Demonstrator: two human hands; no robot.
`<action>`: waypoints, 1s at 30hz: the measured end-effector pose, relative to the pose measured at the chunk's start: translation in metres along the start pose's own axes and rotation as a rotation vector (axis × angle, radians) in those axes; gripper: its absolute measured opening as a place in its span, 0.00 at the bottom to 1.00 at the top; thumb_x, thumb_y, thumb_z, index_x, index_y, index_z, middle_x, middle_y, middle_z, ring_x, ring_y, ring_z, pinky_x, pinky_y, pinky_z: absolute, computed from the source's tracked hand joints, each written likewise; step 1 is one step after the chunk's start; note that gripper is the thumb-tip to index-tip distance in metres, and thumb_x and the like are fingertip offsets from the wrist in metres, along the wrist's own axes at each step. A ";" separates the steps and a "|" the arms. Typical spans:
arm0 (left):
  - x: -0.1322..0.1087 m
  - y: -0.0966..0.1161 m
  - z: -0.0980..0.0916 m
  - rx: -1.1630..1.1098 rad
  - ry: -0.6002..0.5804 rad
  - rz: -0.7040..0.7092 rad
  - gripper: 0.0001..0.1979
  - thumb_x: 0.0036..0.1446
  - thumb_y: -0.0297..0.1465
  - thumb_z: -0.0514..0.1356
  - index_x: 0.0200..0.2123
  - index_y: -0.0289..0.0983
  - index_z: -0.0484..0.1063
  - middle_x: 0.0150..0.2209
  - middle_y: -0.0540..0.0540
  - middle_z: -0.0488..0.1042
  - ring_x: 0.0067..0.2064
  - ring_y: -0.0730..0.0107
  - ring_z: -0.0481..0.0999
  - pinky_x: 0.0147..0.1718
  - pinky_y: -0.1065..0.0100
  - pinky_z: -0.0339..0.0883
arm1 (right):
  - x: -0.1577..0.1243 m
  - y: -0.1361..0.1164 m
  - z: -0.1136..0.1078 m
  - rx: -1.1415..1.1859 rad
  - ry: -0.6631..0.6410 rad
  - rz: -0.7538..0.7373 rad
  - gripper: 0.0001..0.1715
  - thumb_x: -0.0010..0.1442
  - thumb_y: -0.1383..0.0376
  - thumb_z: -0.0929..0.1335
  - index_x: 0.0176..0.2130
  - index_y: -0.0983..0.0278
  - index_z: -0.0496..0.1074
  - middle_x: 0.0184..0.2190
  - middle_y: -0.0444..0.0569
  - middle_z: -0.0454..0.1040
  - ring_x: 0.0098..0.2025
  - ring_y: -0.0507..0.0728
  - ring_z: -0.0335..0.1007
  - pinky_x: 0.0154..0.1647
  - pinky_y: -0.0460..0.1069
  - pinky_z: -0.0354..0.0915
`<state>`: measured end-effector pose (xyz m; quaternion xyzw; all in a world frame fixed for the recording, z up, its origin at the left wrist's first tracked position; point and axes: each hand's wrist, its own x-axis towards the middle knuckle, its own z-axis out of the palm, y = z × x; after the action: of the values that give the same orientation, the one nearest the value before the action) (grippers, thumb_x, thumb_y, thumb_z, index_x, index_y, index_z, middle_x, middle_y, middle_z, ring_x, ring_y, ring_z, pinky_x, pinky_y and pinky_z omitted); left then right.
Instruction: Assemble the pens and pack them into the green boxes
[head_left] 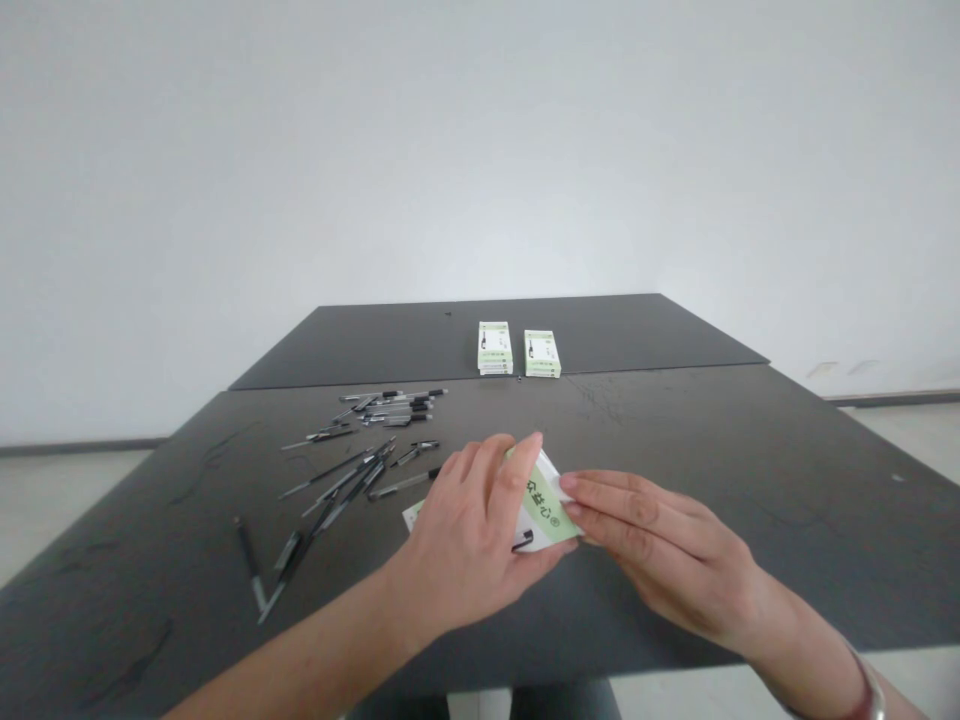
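Observation:
A green and white box (pixel 541 508) with printed characters is held tilted above the near part of the dark table. My left hand (pixel 480 530) wraps over it from the left, covering much of its face. At the box's right end, the fingers of my right hand (pixel 660 545) are pressed together against the edge. Whether that end is open or closed is hidden by the fingers. Left of my left hand lie several loose black and clear pens (pixel 349 490), and more pens (pixel 397 408) are grouped farther back.
Two short stacks of similar boxes, a left stack (pixel 495 348) and a right stack (pixel 541 353), stand near the seam of the dark table (pixel 675 420). Small dark bits lie beside them. A pale wall rises behind the table.

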<state>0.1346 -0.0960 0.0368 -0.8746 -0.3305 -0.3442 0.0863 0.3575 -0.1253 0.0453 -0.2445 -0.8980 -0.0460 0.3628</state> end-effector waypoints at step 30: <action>0.010 -0.011 0.014 -0.119 -0.120 -0.125 0.26 0.58 0.42 0.58 0.55 0.36 0.57 0.49 0.36 0.66 0.50 0.50 0.69 0.47 0.51 0.67 | 0.011 -0.020 0.036 0.384 0.091 0.526 0.31 0.67 0.65 0.61 0.67 0.59 0.53 0.68 0.54 0.52 0.69 0.62 0.47 0.67 0.62 0.50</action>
<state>0.1408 -0.0765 0.0320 -0.8749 -0.3679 -0.3148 -0.0073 0.3183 -0.1292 0.0279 -0.3927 -0.7793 0.2084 0.4417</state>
